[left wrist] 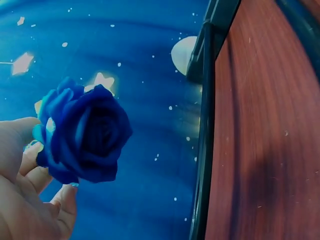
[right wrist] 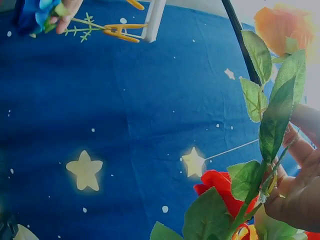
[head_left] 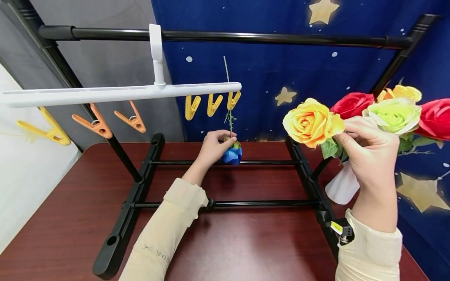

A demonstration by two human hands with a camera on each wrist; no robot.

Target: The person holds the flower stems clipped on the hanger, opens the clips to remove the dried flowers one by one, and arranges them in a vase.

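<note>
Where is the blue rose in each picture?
Head view: the blue rose hangs upside down mid-picture, its stem in a yellow clip, the left hand holding it.
Left wrist view: it fills the left side, beside the fingers.
Right wrist view: only a blurry bit in the top left corner.
Shared landmark: the blue starry cloth.

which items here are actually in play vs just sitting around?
In play:
- left hand pinching the blue rose, which hangs head down
- yellow clip gripping its stem, on the white hanger
- right hand holding the yellow rose

Sitting around:
- orange clips, spare yellow clips
- white vase with red roses and a green rose
- black rack
</note>
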